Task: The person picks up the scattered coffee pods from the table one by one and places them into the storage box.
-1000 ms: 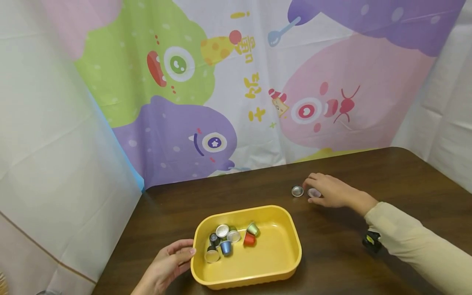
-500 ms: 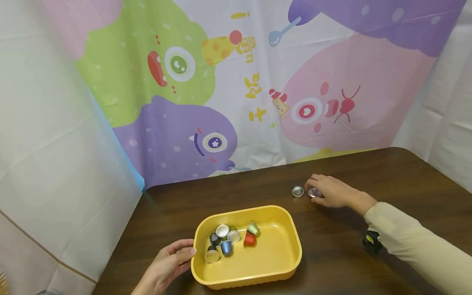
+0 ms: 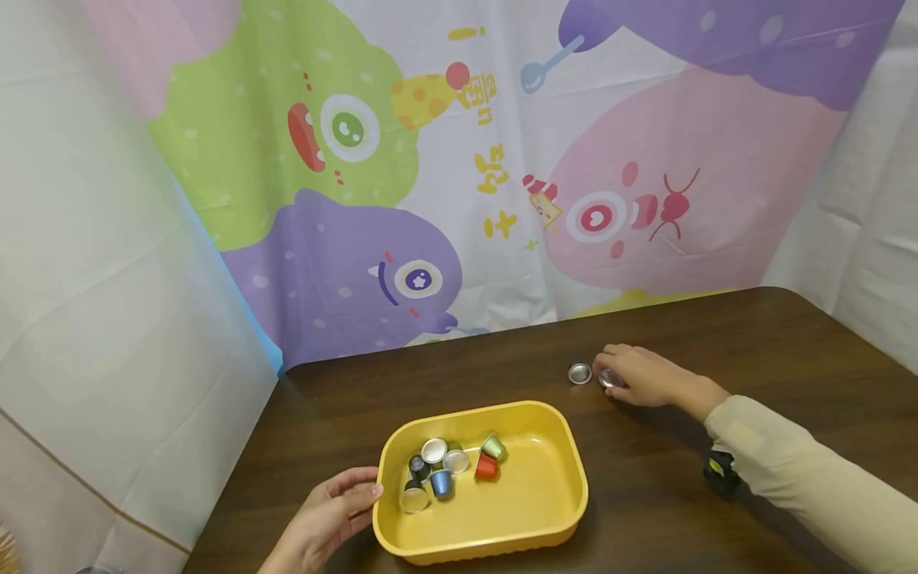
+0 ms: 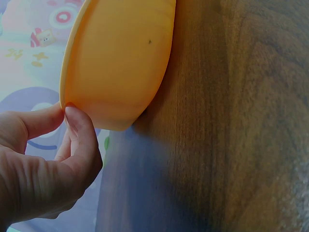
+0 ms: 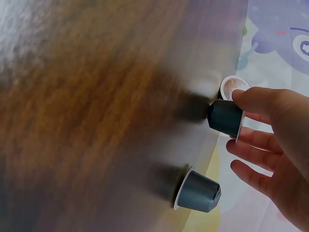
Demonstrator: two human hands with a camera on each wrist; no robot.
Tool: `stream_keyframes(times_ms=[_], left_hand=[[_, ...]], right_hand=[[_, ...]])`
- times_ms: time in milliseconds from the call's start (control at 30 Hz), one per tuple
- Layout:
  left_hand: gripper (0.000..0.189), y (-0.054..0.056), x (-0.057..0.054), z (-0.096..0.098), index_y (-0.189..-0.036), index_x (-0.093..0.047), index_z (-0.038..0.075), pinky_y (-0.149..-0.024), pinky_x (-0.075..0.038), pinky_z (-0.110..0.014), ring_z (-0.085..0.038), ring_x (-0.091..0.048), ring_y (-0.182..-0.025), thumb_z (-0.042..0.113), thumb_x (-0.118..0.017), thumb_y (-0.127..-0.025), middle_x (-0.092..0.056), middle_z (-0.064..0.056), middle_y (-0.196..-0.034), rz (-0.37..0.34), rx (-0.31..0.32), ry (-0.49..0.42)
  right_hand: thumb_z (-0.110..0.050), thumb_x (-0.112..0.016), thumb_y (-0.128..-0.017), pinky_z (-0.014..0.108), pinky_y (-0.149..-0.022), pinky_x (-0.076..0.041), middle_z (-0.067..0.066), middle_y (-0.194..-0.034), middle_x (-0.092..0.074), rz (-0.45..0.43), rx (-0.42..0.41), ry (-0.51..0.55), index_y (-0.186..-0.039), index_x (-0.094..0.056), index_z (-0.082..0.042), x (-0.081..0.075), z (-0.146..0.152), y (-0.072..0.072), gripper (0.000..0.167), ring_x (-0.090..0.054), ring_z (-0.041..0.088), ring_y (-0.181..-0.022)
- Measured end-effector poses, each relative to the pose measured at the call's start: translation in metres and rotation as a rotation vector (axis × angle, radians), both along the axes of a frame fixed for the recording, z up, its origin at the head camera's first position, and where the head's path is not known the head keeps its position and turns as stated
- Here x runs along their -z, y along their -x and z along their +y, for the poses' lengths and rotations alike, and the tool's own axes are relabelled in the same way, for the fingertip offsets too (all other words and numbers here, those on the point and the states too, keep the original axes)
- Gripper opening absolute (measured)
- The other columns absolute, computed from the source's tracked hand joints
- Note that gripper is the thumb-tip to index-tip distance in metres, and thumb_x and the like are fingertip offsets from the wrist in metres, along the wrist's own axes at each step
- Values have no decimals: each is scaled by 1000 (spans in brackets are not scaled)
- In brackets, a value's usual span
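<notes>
Near the front of the table, my left hand (image 3: 331, 506) pinches the left rim of a yellow tub (image 3: 534, 498) between thumb and index finger. Coffee capsules lie in the tub's left half, among them a blue capsule (image 3: 441, 483), a red capsule (image 3: 486, 468) and a light green capsule (image 3: 493, 447). Farther back on the right, my right hand (image 3: 641, 375) has thumb and fingers around a dark coffee capsule (image 5: 225, 117). A second capsule with its silver lid (image 3: 579, 373) facing up is just left of it. Another dark capsule (image 5: 198, 190) lies below the fingers in the right wrist view.
The brown wooden table (image 3: 344, 406) reaches back to a cartoon-printed curtain (image 3: 502, 263). White cloth (image 3: 107, 239) hangs along the left side, and more on the right. A black wrist device (image 3: 721, 473) hangs under the right sleeve.
The right hand's thumb and fingers have closed in on the capsule, which sits at a slightly different tilt. The left hand and the tub have hardly moved.
</notes>
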State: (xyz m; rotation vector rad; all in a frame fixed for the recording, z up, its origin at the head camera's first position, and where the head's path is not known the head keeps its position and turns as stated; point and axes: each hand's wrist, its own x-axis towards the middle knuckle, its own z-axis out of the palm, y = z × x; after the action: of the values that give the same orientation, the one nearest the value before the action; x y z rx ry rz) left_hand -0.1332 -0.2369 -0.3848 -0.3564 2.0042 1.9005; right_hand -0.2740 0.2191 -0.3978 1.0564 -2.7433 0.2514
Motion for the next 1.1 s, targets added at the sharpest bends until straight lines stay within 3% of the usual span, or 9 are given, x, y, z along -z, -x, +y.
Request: stream_keyframes(times_ms=[300, 733, 1100], left_hand=[[46, -1, 0, 0, -129, -48, -5, -82, -57, -30, -10, -65, -89, 10, -65, -90, -65, -1, -97, 2, 8, -3], [48, 0, -3, 2, -130, -47, -6, -81, -58, -31, -11, -65, -88, 10, -67, -88, -66, -3, -98, -5, -32, 30], [47, -1, -1, 1, -129, -48, -6, -82, -57, -30, -11, -65, -89, 10, -66, -89, -66, -2, -97, 2, -6, 2]], right_hand=[[-14, -75, -79, 37, -75, -52, 2, -91, -60, 87, -13, 0, -97, -64, -9, 2, -1, -6, 22, -56, 15, -83], [-15, -74, -80, 34, -73, -49, 0, -89, -58, 145, -35, 62, -97, -64, -9, 0, -5, -11, 21, -52, 12, -81], [-15, -75, -78, 33, -71, -47, -1, -86, -56, 223, -79, 77, -95, -64, -9, -3, -10, -22, 21, -51, 11, -79]])
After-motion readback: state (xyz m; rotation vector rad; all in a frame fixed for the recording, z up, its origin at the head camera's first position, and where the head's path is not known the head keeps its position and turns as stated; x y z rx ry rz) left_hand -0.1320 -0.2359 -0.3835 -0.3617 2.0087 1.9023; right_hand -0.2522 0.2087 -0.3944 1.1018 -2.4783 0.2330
